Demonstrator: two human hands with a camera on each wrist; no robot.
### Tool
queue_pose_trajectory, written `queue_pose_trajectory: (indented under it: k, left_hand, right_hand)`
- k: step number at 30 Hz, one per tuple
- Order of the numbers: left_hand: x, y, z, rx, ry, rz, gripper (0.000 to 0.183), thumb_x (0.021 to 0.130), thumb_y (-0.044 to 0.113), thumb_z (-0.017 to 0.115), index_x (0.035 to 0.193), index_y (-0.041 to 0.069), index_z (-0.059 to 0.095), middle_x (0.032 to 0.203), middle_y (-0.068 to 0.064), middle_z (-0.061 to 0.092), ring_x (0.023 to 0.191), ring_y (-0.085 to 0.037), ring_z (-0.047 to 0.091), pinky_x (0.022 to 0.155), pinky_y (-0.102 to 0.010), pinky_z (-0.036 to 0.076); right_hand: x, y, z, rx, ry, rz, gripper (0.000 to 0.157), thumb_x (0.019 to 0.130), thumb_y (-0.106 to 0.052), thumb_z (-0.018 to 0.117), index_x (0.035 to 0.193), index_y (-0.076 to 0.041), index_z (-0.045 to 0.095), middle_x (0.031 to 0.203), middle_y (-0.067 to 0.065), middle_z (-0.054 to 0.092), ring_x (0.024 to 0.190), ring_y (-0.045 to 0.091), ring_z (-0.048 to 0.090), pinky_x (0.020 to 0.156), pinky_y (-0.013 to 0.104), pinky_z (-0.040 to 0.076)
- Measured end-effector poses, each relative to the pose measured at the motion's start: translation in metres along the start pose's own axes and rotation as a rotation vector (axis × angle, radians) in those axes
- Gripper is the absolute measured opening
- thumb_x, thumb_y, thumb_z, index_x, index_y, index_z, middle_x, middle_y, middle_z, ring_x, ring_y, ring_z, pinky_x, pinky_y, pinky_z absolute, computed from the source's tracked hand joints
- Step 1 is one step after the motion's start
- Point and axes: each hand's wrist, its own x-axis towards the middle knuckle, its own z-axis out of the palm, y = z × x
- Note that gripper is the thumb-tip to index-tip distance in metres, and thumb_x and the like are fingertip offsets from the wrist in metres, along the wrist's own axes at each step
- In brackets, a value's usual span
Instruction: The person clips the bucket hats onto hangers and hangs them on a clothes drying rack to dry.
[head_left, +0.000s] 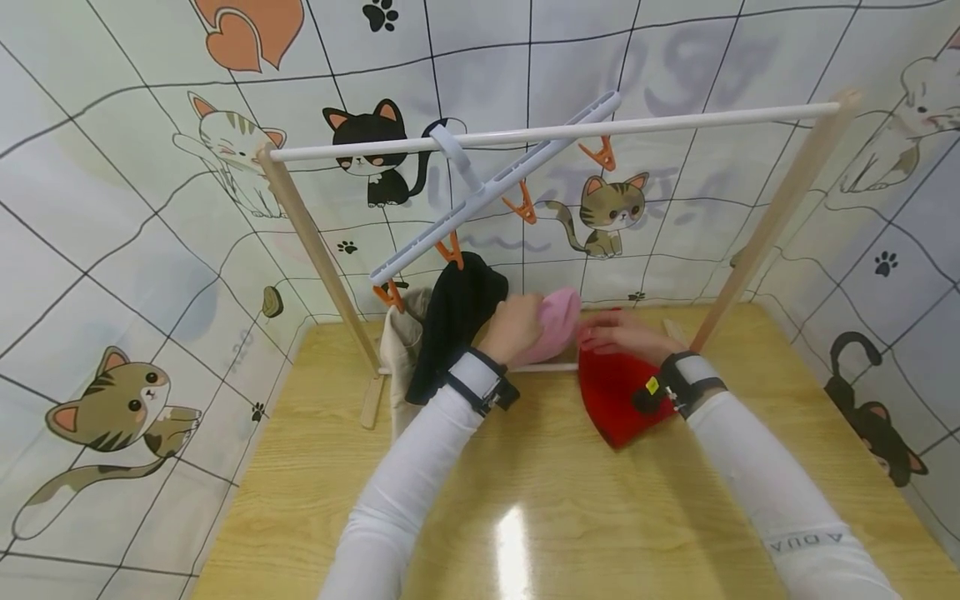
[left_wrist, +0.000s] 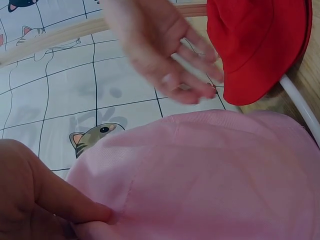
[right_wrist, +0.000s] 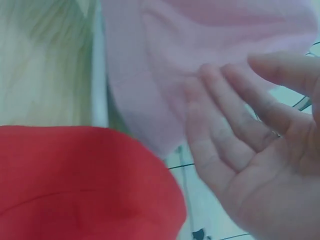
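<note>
My left hand (head_left: 516, 329) pinches the edge of a pink fabric hat (head_left: 558, 321) between thumb and fingers, clearest in the left wrist view. Beside it, my right hand (right_wrist: 260, 145) has its fingers extended by the pink cloth; whether they touch it I cannot tell. A red hat (head_left: 615, 404) is below the right hand, at the rack's low rail. Left of the hands, a black hat (head_left: 453, 312) and a beige hat (head_left: 397, 350) hang from orange clips (head_left: 388, 295) on a pale blue clip hanger (head_left: 495, 187).
The hanger hooks over the white top bar (head_left: 675, 122) of a wooden-legged rack (head_left: 772, 217) and slants across it. Two more orange clips (head_left: 522, 204) hold nothing. A wood-grain tabletop (head_left: 525, 483) lies beneath. Cat-printed, gridded walls (head_left: 135, 275) surround it.
</note>
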Motion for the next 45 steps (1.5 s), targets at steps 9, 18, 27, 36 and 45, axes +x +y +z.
queue_pose_trajectory:
  k: [9,18,27,36,45]
  left_hand:
    - [0.002,-0.004,0.001,-0.001,0.025,-0.010,0.013,0.089,-0.002,0.057,0.100,0.000,0.065,0.084,-0.012,0.063,0.070,-0.022,0.057,0.057,-0.030,0.046]
    - [0.004,-0.009,-0.004,-0.027,0.050,-0.025,0.015,0.091,0.000,0.056,0.103,-0.001,0.065,0.089,-0.015,0.066,0.078,-0.027,0.064,0.066,-0.037,0.051]
    - [0.009,-0.016,-0.011,-0.008,0.084,-0.007,0.013,0.087,-0.001,0.058,0.098,-0.003,0.066,0.091,-0.018,0.067,0.089,-0.034,0.065,0.080,-0.046,0.050]
    - [0.008,-0.021,-0.014,-0.086,0.104,-0.017,0.015,0.086,-0.003,0.056,0.099,-0.002,0.065,0.089,-0.016,0.065,0.080,-0.030,0.062,0.074,-0.043,0.050]
    - [0.010,-0.026,-0.021,-0.100,0.119,-0.012,0.014,0.086,-0.005,0.055,0.097,-0.003,0.063,0.089,-0.017,0.065,0.081,-0.030,0.061,0.073,-0.043,0.049]
  right_hand:
    - [0.007,-0.040,-0.005,-0.021,0.059,-0.095,0.037,0.101,-0.016,0.049,0.130,0.007,0.048,0.126,0.024,0.056,0.116,0.039,0.052,0.100,0.050,0.039]
    - [0.018,-0.091,0.001,-0.074,0.140,-0.200,0.031,0.099,-0.013,0.052,0.123,0.006,0.054,0.119,0.022,0.060,0.110,0.033,0.058,0.098,0.048,0.042]
    - [0.023,-0.119,0.002,-0.119,0.132,-0.223,0.030,0.099,-0.013,0.050,0.122,0.005,0.054,0.118,0.020,0.061,0.110,0.032,0.059,0.097,0.047,0.043]
    - [0.028,-0.154,0.009,0.008,0.245,-0.356,0.036,0.103,-0.016,0.044,0.130,0.008,0.046,0.126,0.024,0.053,0.116,0.031,0.054,0.099,0.034,0.042]
    - [0.032,-0.180,0.016,-0.032,0.286,-0.437,0.041,0.103,-0.014,0.044,0.141,0.003,0.041,0.141,0.018,0.043,0.130,0.028,0.043,0.105,0.034,0.034]
